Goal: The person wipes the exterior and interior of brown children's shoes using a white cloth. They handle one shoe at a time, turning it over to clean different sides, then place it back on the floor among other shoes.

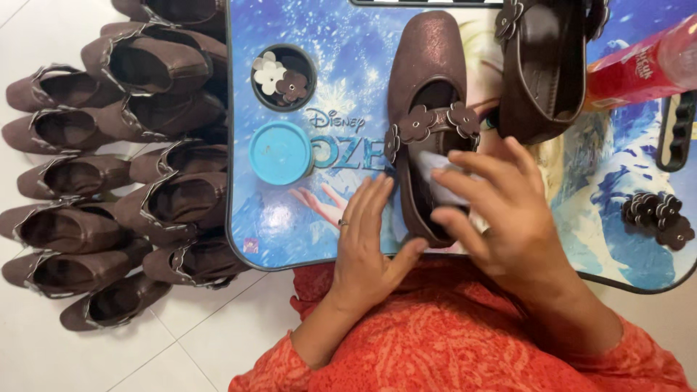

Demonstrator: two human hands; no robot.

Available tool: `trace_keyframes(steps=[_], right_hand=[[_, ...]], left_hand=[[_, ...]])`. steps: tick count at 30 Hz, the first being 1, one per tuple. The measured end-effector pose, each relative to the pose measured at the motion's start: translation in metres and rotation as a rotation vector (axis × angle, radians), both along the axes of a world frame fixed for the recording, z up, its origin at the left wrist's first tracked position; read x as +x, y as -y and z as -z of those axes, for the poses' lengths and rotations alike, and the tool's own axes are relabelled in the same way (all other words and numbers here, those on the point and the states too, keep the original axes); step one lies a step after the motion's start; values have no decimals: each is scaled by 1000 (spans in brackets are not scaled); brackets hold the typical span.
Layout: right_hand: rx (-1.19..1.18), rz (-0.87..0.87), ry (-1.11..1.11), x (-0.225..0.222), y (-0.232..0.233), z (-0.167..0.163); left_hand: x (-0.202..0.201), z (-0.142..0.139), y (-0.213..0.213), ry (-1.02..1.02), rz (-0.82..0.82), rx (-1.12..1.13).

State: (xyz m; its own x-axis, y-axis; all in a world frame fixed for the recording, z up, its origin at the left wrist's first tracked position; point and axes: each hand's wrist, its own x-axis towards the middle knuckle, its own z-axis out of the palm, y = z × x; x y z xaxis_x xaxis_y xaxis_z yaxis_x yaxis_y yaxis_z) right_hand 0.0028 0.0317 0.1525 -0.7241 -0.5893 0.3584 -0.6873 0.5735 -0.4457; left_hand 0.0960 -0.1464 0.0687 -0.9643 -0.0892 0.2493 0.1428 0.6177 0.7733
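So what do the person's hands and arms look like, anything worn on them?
Both are bare. The left hand wears a thin ring on one finger; the right hand shows no jewellery. The forearms are uncovered, with orange-red patterned sleeves starting near the elbows.

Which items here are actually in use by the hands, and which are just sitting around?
In use: brown shoe, steadied by left hand; white cloth under right hand.

Lying about: second shoe, blue lid, cup of flower trims, loose flower trims, red bottle, shoe pile on floor.
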Motion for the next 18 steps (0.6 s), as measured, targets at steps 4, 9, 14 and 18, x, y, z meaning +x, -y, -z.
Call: trace_keyframes(steps=[4, 9, 14, 18], right_hand=[[35, -29, 103, 12, 6, -5], [253, -91, 101, 24, 15, -11], [291, -83, 97, 19, 21, -17], [367, -131, 151, 13, 30, -2]], left_hand=[[-1, 10, 9, -66, 67, 41], [-4, 15, 15, -103, 110, 53], [-3, 14, 26, -72, 127, 50], [-2, 17, 35, -75, 141, 107]])
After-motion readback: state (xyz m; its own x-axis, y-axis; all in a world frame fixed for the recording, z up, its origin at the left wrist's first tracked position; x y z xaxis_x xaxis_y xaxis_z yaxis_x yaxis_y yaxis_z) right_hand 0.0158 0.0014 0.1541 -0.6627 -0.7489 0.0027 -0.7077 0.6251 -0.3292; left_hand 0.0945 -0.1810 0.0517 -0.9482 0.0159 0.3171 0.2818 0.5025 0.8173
